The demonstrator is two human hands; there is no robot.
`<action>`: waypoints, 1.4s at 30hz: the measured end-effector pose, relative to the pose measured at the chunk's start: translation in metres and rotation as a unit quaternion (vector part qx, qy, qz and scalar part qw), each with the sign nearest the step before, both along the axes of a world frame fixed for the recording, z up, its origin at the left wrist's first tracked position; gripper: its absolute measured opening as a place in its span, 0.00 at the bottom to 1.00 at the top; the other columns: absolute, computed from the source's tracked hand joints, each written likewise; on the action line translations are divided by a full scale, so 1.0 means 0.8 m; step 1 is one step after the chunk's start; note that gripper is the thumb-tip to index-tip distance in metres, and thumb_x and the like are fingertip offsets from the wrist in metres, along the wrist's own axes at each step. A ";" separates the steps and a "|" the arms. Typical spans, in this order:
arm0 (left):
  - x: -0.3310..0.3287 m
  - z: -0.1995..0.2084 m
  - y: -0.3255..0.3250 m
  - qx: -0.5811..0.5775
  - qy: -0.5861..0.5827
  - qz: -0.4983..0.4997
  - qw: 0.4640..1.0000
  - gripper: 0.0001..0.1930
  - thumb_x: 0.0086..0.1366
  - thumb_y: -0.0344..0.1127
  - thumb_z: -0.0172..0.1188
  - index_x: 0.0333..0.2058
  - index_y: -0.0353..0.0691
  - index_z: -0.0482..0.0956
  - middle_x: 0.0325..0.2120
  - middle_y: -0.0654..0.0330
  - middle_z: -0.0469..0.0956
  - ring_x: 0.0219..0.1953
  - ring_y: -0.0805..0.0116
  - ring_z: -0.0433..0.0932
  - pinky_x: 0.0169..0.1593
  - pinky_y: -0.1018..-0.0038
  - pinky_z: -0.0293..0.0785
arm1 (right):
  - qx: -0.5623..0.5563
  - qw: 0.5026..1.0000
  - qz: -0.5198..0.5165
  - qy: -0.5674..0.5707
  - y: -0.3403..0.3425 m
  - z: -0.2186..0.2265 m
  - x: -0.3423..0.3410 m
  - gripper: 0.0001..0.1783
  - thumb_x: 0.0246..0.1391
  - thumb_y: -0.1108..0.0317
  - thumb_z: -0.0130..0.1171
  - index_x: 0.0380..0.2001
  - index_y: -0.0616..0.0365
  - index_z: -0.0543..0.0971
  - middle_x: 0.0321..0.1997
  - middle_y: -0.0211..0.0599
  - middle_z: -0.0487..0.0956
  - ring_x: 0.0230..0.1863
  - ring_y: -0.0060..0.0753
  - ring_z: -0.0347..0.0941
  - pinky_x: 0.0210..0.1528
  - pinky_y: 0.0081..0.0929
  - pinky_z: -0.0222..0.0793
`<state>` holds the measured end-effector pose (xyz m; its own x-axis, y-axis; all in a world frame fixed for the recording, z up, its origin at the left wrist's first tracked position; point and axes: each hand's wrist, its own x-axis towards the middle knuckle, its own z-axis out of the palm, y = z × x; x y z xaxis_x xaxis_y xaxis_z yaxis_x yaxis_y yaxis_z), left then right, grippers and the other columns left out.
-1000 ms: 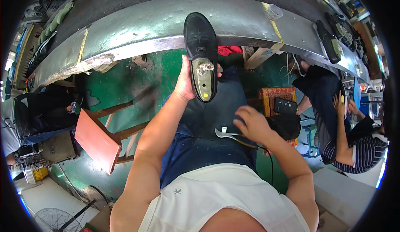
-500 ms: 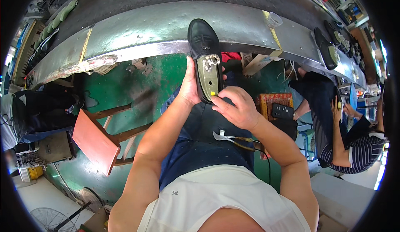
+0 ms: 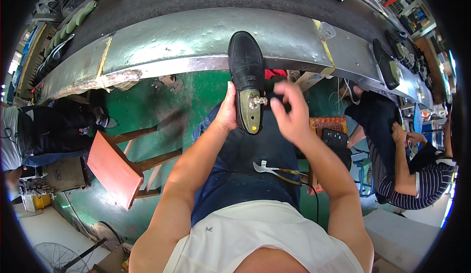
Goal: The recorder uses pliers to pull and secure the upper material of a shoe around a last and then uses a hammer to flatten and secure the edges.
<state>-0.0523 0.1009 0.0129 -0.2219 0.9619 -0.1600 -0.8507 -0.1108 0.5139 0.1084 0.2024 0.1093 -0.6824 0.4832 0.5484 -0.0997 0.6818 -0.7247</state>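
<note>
- Left hand [image 3: 226,112] is wrapped round the left edge of a black shoe [image 3: 246,67], thumb side on the sole, gripping it firm. Shoe is held up in the middle of the scene, toe pointing far, sole facing up twd the camera.
- The sole [image 3: 248,113] is greenish-tan w/ a small yellow dot near the heel end, and there's a crumpled pale bit [image 3: 258,100] stuck on it abt mid-sole.
- Right hand [image 3: 290,116] is just right of the shoe, fingers curled in, fingertips pinching at that pale bit. Can't tell if it's actually got hold of it or just touching, too small.
- Shoe toe overlaps the near edge of the long metal conveyor [image 3: 171,42] that curves across the far side. More shoes and soles lying on the belt, far left and far right.
- On the person's lap, dark apron [image 3: 245,160], there's a pair of pliers [image 3: 272,170] lying loose, near side of both hands, nobody touching it.
- Left of the legs: a red wooden stool [image 3: 115,167] on the green floor [image 3: 142,111].
- Right side: another person [image 3: 407,170] sitting, striped sleeve, well apart from the shoe. Orange box w/ a black thing on top btwn them and the lap.
</note>
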 end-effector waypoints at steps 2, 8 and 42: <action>-0.003 -0.008 0.004 0.001 0.045 0.005 0.999 0.50 0.63 0.81 0.34 0.66 0.44 0.67 0.56 0.49 0.77 0.53 0.50 0.80 0.59 0.58 0.76 | -0.045 0.996 -0.073 -0.039 0.040 -0.017 -0.048 0.34 0.55 0.63 0.68 0.60 0.66 0.68 0.57 0.53 0.73 0.59 0.50 0.71 0.62 0.39 0.66; -0.010 -0.024 0.002 -0.013 0.091 0.021 0.996 0.48 0.65 0.79 0.36 0.66 0.42 0.65 0.55 0.49 0.77 0.52 0.50 0.81 0.56 0.57 0.78 | -0.011 0.977 -0.054 -0.207 0.082 0.002 -0.143 0.52 0.51 0.49 0.70 0.69 0.67 0.59 0.68 0.61 0.67 0.70 0.57 0.63 0.72 0.44 0.59; 0.020 0.146 0.007 -0.024 -0.069 0.091 0.993 0.36 0.75 0.67 0.31 0.60 0.43 0.72 0.53 0.51 0.78 0.52 0.55 0.80 0.56 0.56 0.79 | 0.238 0.962 0.056 0.120 -0.013 0.034 0.010 0.23 0.42 0.74 0.75 0.46 0.58 0.82 0.48 0.39 0.77 0.50 0.48 0.75 0.51 0.41 0.74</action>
<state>-0.0360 0.1064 0.1299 -0.3635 0.8986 -0.2456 -0.8820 -0.2471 0.4012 0.1167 0.1920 0.1368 -0.5418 0.0688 0.8377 -0.3168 0.9065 -0.2793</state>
